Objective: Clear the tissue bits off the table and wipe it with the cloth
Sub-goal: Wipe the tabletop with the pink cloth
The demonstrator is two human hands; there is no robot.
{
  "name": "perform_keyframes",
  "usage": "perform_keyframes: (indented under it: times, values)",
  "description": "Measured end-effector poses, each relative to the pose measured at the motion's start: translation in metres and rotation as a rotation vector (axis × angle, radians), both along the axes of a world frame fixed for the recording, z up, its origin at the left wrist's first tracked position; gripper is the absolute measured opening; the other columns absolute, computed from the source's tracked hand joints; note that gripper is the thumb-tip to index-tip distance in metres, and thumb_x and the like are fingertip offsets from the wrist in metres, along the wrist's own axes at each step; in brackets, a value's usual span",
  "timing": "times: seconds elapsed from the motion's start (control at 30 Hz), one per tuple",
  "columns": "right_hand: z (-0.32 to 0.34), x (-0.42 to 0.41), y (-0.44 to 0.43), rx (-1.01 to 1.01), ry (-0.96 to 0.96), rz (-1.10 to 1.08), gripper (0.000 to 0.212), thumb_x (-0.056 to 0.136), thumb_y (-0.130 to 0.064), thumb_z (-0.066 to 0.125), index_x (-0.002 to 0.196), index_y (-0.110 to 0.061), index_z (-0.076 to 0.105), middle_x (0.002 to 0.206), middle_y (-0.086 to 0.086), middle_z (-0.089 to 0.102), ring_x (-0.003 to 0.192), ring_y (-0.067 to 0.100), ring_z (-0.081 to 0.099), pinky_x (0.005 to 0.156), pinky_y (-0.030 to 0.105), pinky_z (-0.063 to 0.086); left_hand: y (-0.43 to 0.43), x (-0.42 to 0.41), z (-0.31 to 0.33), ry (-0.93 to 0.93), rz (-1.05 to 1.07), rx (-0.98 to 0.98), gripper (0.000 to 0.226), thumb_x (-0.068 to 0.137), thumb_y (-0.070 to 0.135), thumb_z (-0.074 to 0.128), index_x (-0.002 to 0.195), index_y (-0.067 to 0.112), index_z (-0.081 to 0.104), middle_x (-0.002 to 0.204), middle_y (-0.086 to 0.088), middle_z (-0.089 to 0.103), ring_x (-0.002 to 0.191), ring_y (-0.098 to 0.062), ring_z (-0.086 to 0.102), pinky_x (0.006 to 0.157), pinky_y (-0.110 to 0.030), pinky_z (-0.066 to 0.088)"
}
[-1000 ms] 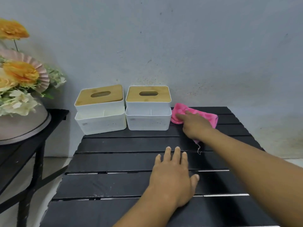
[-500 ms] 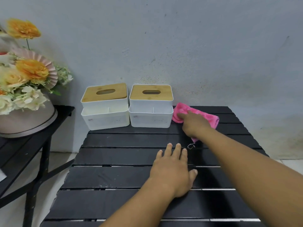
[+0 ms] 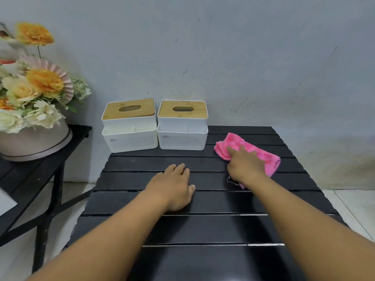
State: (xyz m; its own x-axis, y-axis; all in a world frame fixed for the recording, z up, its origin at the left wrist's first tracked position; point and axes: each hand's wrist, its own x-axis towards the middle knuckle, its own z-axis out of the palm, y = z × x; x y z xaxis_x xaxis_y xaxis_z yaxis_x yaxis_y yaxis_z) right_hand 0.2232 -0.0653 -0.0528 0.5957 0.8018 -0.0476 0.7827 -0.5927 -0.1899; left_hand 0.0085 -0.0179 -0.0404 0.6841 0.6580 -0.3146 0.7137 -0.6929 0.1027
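Two hands lie on the black slatted table point(image 3: 125, 179): left hand point(image 3: 174, 187) flat, fingers together; right hand point(image 3: 245, 167) pressing its fingers onto the crumpled pink cloth point(image 3: 261, 153). It lies toward the far right.

Fluffy pink cloth point(image 3: 261, 152), matt black slatted table point(image 3: 203, 226), wood-lidded white plastic boxes point(image 3: 155, 126)

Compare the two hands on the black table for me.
The left hand lies on bare slats of the table; the right hand lies on the pink cloth. The left hand is near the table's middle; the right hand is farther back and to the right. The left hand's thumb sticks out sideways; the right hand's thumb is hidden. Both hands are bare and palm down.
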Motion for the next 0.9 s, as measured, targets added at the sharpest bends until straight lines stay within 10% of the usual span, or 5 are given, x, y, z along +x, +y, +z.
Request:
perform_keyframes:
  times: [0.2, 0.4, 0.5, 0.7, 0.9]
  values:
    - [-0.013, -0.097, -0.048, -0.052, 0.066, 0.308, 0.076, 0.088, -0.009, 0.041, 0.151, -0.046, 0.022, 0.164, -0.008, 0.01, 0.149, 0.035, 0.015, 0.116, 0.054, 0.018, 0.015, -0.048, 0.002, 0.03, 0.094, 0.049, 0.059, 0.101, 0.051, 0.032, 0.148, 0.016, 0.036, 0.157, 0.001, 0.03, 0.146, -0.023, 0.026, 0.111, -0.044, 0.037]
    - [0.005, -0.038, -0.027, -0.07, 0.057, 0.066, 0.062, 0.079, -0.008, 0.038, 0.134, -0.036, 0.048, 0.145, -0.002, 0.049, 0.118, 0.033, 0.055, 0.082, 0.044, 0.051, 0.02, -0.077, 0.008, 0.053, 0.147, 0.062, 0.054, 0.099, 0.054, 0.034, 0.135, 0.018, 0.05, 0.142, 0.001, 0.046, 0.134, -0.025, 0.042, 0.104, -0.046, 0.043]
    - [0.005, -0.077, -0.01, -0.047, 0.065, 0.067, 0.046, 0.08, -0.002, 0.04, 0.117, -0.025, 0.055, 0.128, 0.005, 0.059, 0.089, 0.028, 0.061, 0.054, 0.033, 0.041, 0.022, -0.093, 0.01, 0.073, 0.167, 0.056, 0.053, 0.099, 0.053, 0.034, 0.143, 0.025, 0.044, 0.147, 0.004, 0.043, 0.135, -0.028, 0.042, 0.105, -0.046, 0.041]
    - [0.003, -0.183, 0.027, -0.017, 0.055, 0.411, 0.059, 0.09, -0.012, 0.043, 0.144, -0.035, 0.042, 0.157, -0.002, 0.035, 0.138, 0.034, 0.039, 0.108, 0.048, 0.038, 0.025, -0.116, 0.012, 0.083, 0.198, 0.101, 0.04, 0.097, 0.05, 0.037, 0.126, 0.027, 0.053, 0.13, 0.0, 0.053, 0.121, -0.03, 0.053, 0.098, -0.046, 0.044]
    - [0.003, -0.127, 0.006, -0.034, 0.046, 0.246, 0.072, 0.087, -0.009, 0.038, 0.149, -0.042, 0.03, 0.158, -0.009, 0.032, 0.141, 0.028, 0.035, 0.096, 0.043, 0.044, 0.041, -0.152, 0.006, 0.015, 0.327, 0.088, 0.047, 0.099, 0.052, 0.034, 0.128, 0.02, 0.053, 0.13, -0.004, 0.049, 0.12, -0.029, 0.052, 0.097, -0.046, 0.045]
